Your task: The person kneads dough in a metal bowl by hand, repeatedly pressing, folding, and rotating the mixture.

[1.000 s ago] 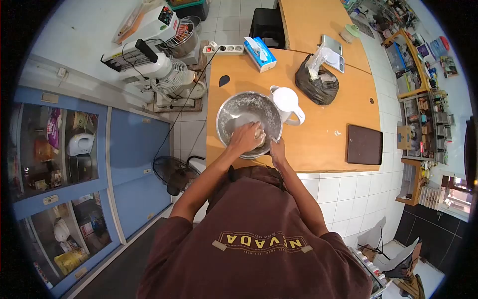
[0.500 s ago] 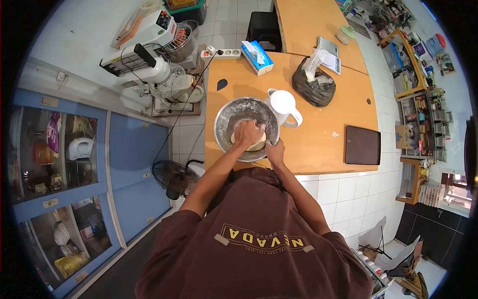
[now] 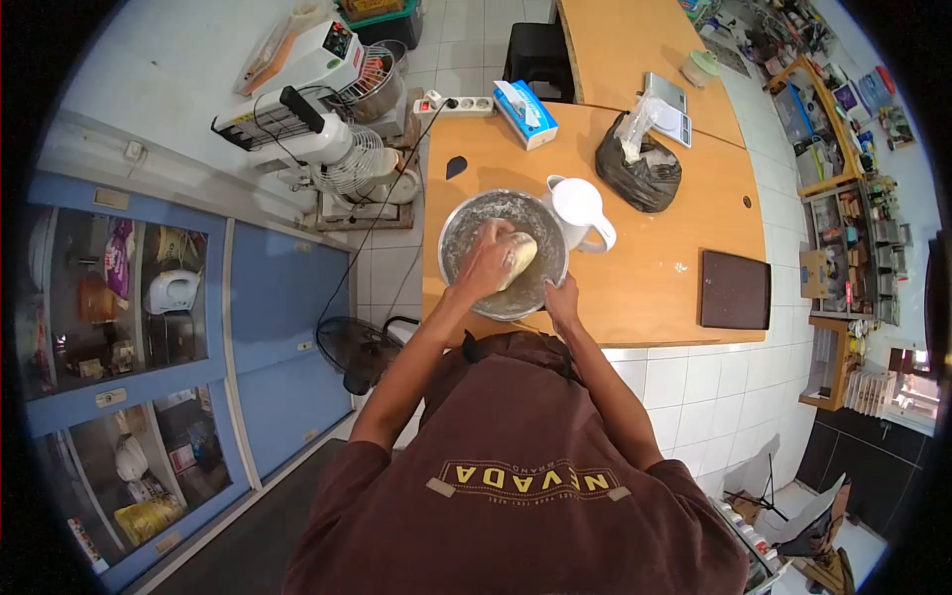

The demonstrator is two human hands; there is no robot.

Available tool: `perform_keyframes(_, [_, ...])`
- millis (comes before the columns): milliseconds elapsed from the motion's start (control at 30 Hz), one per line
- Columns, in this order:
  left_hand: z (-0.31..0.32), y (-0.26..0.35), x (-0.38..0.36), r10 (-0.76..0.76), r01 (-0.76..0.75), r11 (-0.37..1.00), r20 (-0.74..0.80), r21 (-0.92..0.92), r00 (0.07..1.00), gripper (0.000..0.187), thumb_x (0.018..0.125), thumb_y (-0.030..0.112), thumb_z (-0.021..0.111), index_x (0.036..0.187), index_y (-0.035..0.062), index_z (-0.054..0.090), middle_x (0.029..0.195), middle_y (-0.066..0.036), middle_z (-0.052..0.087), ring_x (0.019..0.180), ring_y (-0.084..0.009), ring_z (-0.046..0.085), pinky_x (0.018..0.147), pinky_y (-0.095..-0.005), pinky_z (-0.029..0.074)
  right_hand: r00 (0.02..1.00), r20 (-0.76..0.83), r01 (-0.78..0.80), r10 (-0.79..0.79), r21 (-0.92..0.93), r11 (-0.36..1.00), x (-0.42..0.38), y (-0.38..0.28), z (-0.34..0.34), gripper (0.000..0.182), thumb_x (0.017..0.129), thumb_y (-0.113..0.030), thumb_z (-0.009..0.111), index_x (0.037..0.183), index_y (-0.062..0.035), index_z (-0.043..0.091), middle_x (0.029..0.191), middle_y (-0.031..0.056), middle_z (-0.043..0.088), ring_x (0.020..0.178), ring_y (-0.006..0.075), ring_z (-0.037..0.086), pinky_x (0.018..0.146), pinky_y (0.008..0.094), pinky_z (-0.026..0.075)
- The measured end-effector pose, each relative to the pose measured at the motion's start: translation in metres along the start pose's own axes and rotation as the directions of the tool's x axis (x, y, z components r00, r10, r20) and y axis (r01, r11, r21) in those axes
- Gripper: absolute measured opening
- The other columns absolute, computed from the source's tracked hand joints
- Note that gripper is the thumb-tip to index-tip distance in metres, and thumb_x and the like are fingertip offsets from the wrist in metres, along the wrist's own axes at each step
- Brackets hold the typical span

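Observation:
A steel mixing bowl [image 3: 460, 220], its inside smeared with flour, stands near the table's front edge. Inside it, my left hand [image 3: 484, 262] has its fingers curled round a pale lump of dough [image 3: 520, 260], which looks tipped up on its side. My right hand [image 3: 561, 298] grips the bowl's rim at the lower right, with the thumb at the edge. Close against the bowl's right side stands a white pitcher [image 3: 577, 206], its handle towards me.
On the wooden table [image 3: 635, 288] are a black plastic bag [image 3: 645, 180], a blue box [image 3: 528, 117], a digital scale [image 3: 670, 111], a dark baking tray [image 3: 734, 290] and a power strip [image 3: 466, 105]. Mixers [image 3: 347, 164] stand to the left, near a floor fan [image 3: 352, 347].
My left hand has gone from pressing on the dough to grasping and lifting its edge, turning it on its side. My right hand stays on the rim. The view has shifted slightly.

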State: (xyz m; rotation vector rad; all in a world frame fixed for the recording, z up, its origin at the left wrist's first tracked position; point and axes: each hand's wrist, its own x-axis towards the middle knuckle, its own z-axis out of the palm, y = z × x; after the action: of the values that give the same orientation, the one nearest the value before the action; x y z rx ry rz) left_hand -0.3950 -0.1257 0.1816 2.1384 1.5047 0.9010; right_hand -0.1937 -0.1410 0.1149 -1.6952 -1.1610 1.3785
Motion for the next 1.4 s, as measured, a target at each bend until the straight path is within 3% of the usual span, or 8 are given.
perform_keyframes(100, [0.016,0.002,0.000,-0.021,0.014,0.988,-0.051,-0.151,0.998,0.072,0.082,0.009,0.069,0.149,0.0086,0.043,0.123,-0.022,0.057,0.114,-0.0409,0.057,0.103,-0.0470,0.045,0.999,-0.011,-0.037,0.038,0.034,0.999,-0.009,-0.010,0.002,0.040,0.087,-0.009,0.062,0.124,0.0028,0.063,0.109,0.0223,0.072,0.101,0.0303,0.070,0.087,0.0401,0.053])
perform_keyframes(233, [0.032,0.018,0.009,-0.285,0.299,0.940,0.101,-0.163,0.953,0.053,0.087,0.025,0.073,0.130,0.0025,0.051,0.115,-0.021,0.062,0.106,-0.0415,0.059,0.096,-0.0507,0.047,0.999,-0.017,-0.036,0.036,0.024,0.999,-0.013,-0.009,0.002,0.039,0.088,-0.009,0.062,0.125,0.0022,0.063,0.110,0.0211,0.073,0.102,0.0282,0.070,0.087,0.0395,0.053])
perform_keyframes(633, [0.076,-0.003,0.010,-0.314,0.320,0.948,-0.172,0.003,0.934,0.032,0.080,0.032,0.077,0.091,0.0033,0.072,0.115,-0.021,0.064,0.114,-0.0416,0.056,0.095,-0.0508,0.048,0.995,-0.018,-0.095,0.095,-0.013,0.995,-0.010,-0.004,0.002,0.040,0.092,-0.021,0.065,0.126,0.0008,0.064,0.110,0.0230,0.072,0.103,0.0331,0.070,0.089,0.0415,0.052])
perform_keyframes(933, [0.068,0.009,0.009,-0.289,0.287,0.957,0.075,0.032,0.954,0.040,0.079,0.030,0.074,0.104,-0.0010,0.074,0.122,-0.025,0.066,0.124,-0.0429,0.055,0.108,-0.0494,0.042,0.994,-0.062,-0.099,0.092,-0.122,0.988,-0.019,-0.016,0.000,0.041,0.092,-0.025,0.066,0.126,-0.0008,0.064,0.112,0.0240,0.072,0.107,0.0363,0.070,0.091,0.0428,0.052])
perform_keyframes(1033, [0.083,0.000,0.004,-0.135,0.158,0.985,-0.268,0.069,0.954,0.034,0.078,0.030,0.075,0.090,-0.0015,0.072,0.104,-0.024,0.067,0.104,-0.0443,0.062,0.093,-0.0500,0.049,0.995,-0.070,-0.076,0.066,-0.135,0.988,-0.018,-0.016,0.000,0.041,0.092,-0.023,0.065,0.126,-0.0001,0.064,0.111,0.0233,0.072,0.106,0.0351,0.070,0.091,0.0425,0.052])
perform_keyframes(1133, [0.068,-0.004,0.008,-0.434,0.406,0.895,-0.153,-0.183,0.888,0.031,0.082,0.026,0.074,0.091,-0.0035,0.070,0.106,-0.027,0.066,0.109,-0.0475,0.059,0.097,-0.0520,0.046,0.998,-0.054,-0.023,0.019,-0.059,0.998,-0.017,-0.011,-0.004,0.039,0.093,-0.021,0.064,0.125,0.0014,0.064,0.110,0.0227,0.073,0.104,0.0329,0.070,0.090,0.0416,0.052])
perform_keyframes(1233, [0.056,-0.006,0.010,-0.482,0.414,0.875,-0.374,-0.250,0.792,0.028,0.085,0.021,0.072,0.093,-0.0056,0.068,0.112,-0.031,0.063,0.111,-0.0500,0.056,0.099,-0.0539,0.044,1.000,-0.031,0.001,0.000,0.008,1.000,-0.019,-0.011,-0.004,0.038,0.094,-0.018,0.062,0.125,0.0031,0.063,0.109,0.0229,0.073,0.103,0.0313,0.071,0.089,0.0407,0.052])
perform_keyframes(1400, [0.007,0.006,0.004,-0.282,0.259,0.955,-0.172,-0.143,0.944,0.031,0.085,0.016,0.070,0.110,-0.0016,0.065,0.122,-0.027,0.061,0.115,-0.0439,0.051,0.099,-0.0519,0.044,0.997,-0.042,0.062,-0.064,-0.042,0.997,-0.010,0.002,-0.001,0.037,0.093,-0.015,0.059,0.126,0.0040,0.062,0.110,0.0239,0.072,0.104,0.0321,0.070,0.090,0.0406,0.052])
